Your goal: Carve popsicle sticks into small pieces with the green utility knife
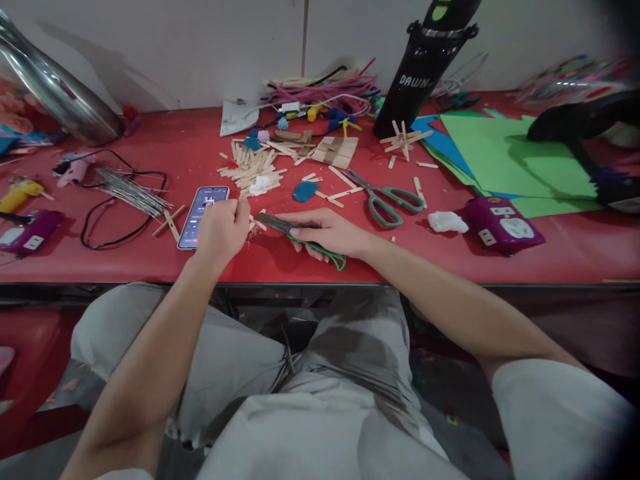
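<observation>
My right hand (pixel 327 233) lies on the red table (pixel 150 153) and grips a small cutter with green handles (pixel 300 235), its grey blades pointing left. My left hand (pixel 223 230) is closed in a pinch just left of the blades, holding a short piece of wooden stick (pixel 244 199) near the cutter's tip. A phone (pixel 203 215) with a lit screen lies right beside my left hand. A heap of wooden sticks (pixel 253 167) sits just beyond both hands.
Green-handled scissors (pixel 390 199), a blue shape (pixel 305 191), white tissue (pixel 447 221) and a purple power strip (pixel 501 223) lie to the right. Green and blue paper sheets (pixel 500 157), a black bottle (pixel 425 63), metal rods (pixel 130 192) and black cable (pixel 100 230) surround the work area.
</observation>
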